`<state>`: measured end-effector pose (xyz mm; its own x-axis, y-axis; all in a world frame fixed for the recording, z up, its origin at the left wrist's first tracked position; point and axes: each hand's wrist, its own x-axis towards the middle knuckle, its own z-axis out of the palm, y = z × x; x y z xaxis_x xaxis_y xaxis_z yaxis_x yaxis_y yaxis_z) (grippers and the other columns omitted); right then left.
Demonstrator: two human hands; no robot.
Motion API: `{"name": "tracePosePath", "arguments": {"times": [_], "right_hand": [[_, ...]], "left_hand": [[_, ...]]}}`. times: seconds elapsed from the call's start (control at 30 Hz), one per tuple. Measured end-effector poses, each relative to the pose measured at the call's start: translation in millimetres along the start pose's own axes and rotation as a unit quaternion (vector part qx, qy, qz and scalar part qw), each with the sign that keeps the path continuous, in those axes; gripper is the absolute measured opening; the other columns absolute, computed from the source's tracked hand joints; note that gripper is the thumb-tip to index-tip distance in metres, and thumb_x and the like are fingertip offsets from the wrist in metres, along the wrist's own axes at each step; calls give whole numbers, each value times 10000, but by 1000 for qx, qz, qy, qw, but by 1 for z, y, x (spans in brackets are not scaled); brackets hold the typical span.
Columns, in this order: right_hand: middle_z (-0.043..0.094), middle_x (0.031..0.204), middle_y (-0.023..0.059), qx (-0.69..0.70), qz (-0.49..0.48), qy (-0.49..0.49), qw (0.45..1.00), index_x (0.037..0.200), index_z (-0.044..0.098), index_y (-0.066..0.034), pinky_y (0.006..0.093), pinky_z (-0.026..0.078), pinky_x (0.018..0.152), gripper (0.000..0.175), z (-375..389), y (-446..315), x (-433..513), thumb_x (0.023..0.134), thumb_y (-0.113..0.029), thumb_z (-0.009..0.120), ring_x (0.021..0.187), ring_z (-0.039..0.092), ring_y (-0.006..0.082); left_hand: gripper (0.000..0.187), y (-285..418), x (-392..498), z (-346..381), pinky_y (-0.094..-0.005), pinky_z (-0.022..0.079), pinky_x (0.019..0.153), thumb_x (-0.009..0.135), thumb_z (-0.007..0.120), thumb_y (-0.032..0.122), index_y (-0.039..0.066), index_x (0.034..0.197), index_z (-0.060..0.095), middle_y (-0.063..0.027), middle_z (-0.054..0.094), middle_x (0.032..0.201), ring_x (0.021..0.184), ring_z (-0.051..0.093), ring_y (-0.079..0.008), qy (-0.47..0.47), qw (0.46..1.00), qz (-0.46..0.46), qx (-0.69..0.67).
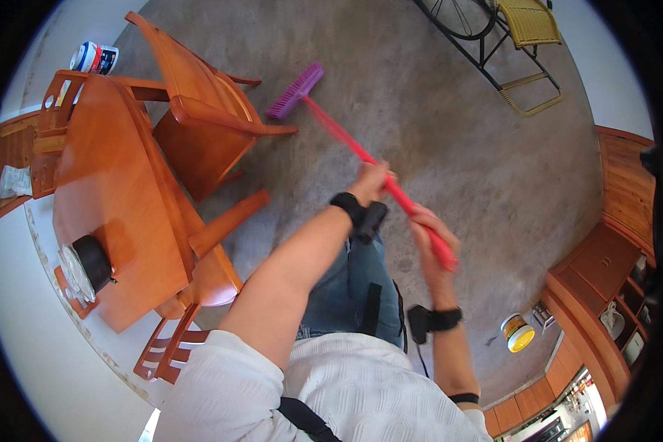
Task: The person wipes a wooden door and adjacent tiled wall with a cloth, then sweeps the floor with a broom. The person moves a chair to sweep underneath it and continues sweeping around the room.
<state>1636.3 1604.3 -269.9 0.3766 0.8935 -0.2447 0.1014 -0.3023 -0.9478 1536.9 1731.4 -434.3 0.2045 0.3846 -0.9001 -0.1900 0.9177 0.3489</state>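
A long red handle runs diagonally across the middle of the view to a purple broom head with a row of short bristles or teeth. The head is at the concrete floor, beside the leg of a wooden chair. My left hand grips the handle around its middle. Lower down, my right hand is closed around the handle near its end. Both wrists wear black straps with small dark devices.
A wooden table with a black pot stands at left. A dark-framed rocking or reclining chair is at upper right. Near the wooden cabinet, a yellow-and-white bucket stands on the floor. Another bucket is at upper left.
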Motion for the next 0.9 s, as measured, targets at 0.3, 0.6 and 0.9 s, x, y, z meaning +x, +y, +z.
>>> {"name": "tracePosePath", "arguments": {"times": [0.3,0.6,0.9], "right_hand": [[685,1029,157,-269,74,42,959,874,638,25,327,483,903,59,-169,-173,-33,817,41,637,1027,642,230],[709,876,154,-296,-79,17,952,805,645,27,334,529,775,75,-134,-241,59,743,47,682,843,693,253],[708,989,147,-149,-146,-78,975,899,684,30,272,505,755,112,-40,-261,242,847,-69,687,832,641,149]], "left_hand": [[112,-118,-118,226,-324,496,503,859,529,183,86,803,537,-50,609,683,599,606,-172,-232,944,-228,-60],[165,-35,-125,247,-276,508,544,897,598,238,98,824,554,-8,603,743,647,588,-130,-327,891,-273,-158],[148,222,-29,192,-306,547,623,880,594,244,104,868,547,-11,599,767,704,603,-131,-159,968,-42,-191]]}}
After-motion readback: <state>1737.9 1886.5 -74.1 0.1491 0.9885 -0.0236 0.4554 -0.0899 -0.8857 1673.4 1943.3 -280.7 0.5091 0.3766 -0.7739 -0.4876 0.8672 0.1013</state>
